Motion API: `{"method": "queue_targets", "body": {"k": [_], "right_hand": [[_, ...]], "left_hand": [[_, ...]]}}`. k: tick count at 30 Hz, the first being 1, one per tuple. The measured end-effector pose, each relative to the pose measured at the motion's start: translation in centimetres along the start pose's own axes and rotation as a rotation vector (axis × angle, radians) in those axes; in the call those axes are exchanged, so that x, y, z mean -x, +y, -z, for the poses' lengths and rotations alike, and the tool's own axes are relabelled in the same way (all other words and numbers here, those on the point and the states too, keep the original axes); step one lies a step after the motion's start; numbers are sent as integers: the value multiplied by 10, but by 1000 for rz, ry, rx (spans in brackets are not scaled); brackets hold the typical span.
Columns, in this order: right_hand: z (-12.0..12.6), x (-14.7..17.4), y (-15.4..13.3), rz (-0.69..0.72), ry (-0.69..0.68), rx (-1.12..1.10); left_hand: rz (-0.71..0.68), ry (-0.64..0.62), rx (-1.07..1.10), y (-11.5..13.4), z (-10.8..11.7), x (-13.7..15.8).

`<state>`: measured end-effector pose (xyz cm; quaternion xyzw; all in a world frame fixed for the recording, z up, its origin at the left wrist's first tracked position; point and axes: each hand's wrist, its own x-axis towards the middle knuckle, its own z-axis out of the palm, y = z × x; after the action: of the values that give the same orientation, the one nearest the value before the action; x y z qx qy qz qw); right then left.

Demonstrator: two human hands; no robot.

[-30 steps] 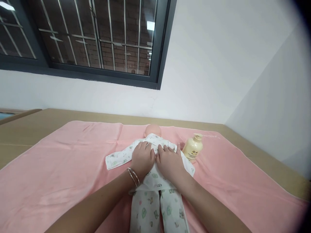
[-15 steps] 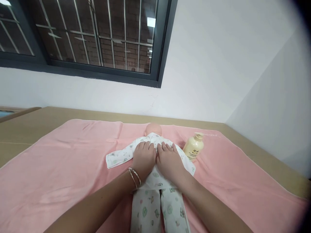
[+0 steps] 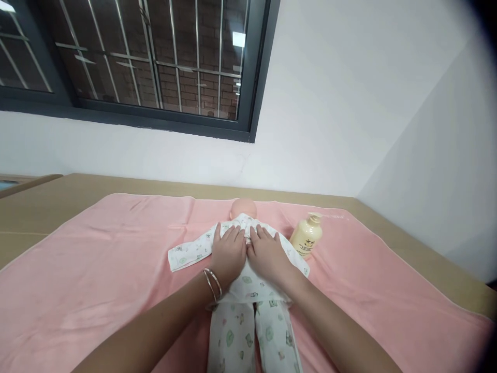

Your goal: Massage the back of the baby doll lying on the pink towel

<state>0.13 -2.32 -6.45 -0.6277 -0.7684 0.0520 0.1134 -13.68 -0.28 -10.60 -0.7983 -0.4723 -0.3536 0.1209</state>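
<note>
A baby doll (image 3: 244, 208) in a white printed top (image 3: 248, 282) and matching trousers (image 3: 231, 336) lies with its head away from me; its face does not show. My left hand (image 3: 229, 254) rests flat on the left side of the doll's upper body, fingers pointing to the head. Beside it, thumbs close together, my right hand (image 3: 267, 254) lies flat on the right side. Both hands are open and grip nothing. Bangles (image 3: 212, 284) circle my left wrist. A pale yellow pump bottle (image 3: 307, 235) is by the doll's right-hand sleeve.
Under the doll spreads a pink blanket (image 3: 108, 269) over a tan surface (image 3: 46, 207). Behind it rises a white wall (image 3: 310, 103) with a dark-framed, barred window (image 3: 248, 93). Another wall (image 3: 446, 171) stands on the right.
The hands stay on the doll's upper body, with the left fingers a little more spread. The whole view has shifted slightly; the bottle has kept its place by the sleeve.
</note>
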Motion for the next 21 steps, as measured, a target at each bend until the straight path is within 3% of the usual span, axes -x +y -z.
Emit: {"method": "queue_targets", "body": {"k": [5,9,13,21], "right_hand": [[7,3,0,18,-4,-12],[-11,-21,23,10,97,-130],[-23,-39,49,138,212,-299],[-25,-46,63,61,261,-305]], "left_hand": [[101,19,34,0,-1,1],[214,-82,122,-11,-12,-3],[309,-130,254,-18,-19,-3],[386,32,479,-22,-27,6]]}}
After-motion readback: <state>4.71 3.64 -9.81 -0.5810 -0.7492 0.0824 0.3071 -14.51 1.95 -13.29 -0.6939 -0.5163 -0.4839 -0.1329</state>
